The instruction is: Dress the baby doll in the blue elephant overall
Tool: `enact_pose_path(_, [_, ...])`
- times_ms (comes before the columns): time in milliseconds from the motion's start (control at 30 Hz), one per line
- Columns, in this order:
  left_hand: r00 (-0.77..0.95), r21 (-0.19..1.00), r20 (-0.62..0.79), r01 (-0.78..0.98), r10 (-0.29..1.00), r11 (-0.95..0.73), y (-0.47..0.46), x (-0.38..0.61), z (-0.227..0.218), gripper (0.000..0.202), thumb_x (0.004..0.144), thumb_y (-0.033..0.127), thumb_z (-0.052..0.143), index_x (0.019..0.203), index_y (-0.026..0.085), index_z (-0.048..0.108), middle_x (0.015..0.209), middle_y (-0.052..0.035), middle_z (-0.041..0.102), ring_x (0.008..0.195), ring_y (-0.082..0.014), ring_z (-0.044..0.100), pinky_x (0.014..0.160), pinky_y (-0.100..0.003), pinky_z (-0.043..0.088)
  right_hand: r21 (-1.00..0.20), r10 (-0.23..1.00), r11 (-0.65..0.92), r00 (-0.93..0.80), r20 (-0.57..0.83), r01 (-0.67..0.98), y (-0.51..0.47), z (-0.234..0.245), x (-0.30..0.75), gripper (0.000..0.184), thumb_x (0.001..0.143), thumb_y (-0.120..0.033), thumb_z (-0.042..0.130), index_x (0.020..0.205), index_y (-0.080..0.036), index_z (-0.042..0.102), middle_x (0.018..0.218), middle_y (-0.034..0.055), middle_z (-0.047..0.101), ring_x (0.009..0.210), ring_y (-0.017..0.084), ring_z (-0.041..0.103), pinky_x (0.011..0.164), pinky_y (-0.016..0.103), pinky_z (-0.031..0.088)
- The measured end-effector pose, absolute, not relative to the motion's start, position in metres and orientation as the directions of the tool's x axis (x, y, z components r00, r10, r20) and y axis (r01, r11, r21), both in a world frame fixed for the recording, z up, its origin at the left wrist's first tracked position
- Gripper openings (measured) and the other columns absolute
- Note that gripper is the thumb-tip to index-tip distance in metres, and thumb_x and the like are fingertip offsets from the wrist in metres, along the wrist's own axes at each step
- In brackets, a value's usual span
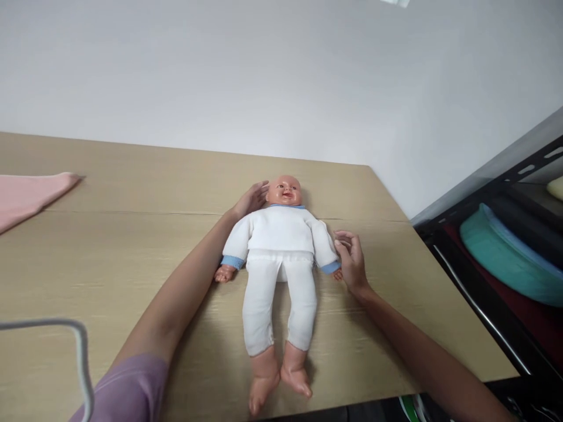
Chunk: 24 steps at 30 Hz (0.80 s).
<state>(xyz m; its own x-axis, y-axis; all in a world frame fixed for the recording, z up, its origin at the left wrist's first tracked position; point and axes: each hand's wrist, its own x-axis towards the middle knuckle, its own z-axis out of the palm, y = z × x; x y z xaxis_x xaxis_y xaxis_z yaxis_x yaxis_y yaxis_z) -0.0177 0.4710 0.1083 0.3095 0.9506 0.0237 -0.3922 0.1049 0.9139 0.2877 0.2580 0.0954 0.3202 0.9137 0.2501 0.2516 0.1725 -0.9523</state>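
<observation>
A baby doll lies on its back on the wooden table, its head towards the wall and its bare feet near the front edge. It wears a white long-sleeved top with blue cuffs and collar, plus white trousers. My left hand is at the side of the doll's head, fingers stretched out and the tips against it. Beside the doll's sleeve on the right is my right hand, its fingers loosely bent and thumb apart, close to the blue cuff. Neither hand grips anything.
A pink cloth lies at the left of the table. A white bent tube or cable rises at the lower left. On the right, a black rack holds a teal basin. A pale wall stands behind the table.
</observation>
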Motion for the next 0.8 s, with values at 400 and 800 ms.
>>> enact_pose_path(400, [0.143,0.969,0.167,-0.207,0.975,-0.136,0.390,-0.058,0.110,0.054,0.091,0.058,0.075,0.128,0.018,0.073,0.150,-0.0129,0.072,0.145,-0.0342,0.062,0.131,-0.051,0.042,-0.622,0.733,0.455,0.128,0.668,0.637,0.250,0.114,0.287,0.017,0.107,-0.039,0.055,0.111,-0.027,0.065,0.117,0.0100,0.073,0.118,0.032,0.065,0.113,0.052,0.047])
enact_pose_path(800, [-0.112,0.903,0.313,0.344,0.943,-0.259,0.254,-0.062,0.151,0.040,0.097,0.056,0.067,0.120,0.024,0.072,0.134,-0.0110,0.074,0.133,-0.0365,0.064,0.125,-0.056,0.046,-0.493,0.748,0.552,-0.138,0.650,0.673,0.096,0.120,0.254,0.032,0.101,-0.025,0.061,0.131,-0.034,0.065,0.129,0.0113,0.078,0.126,0.035,0.072,0.112,0.063,0.055])
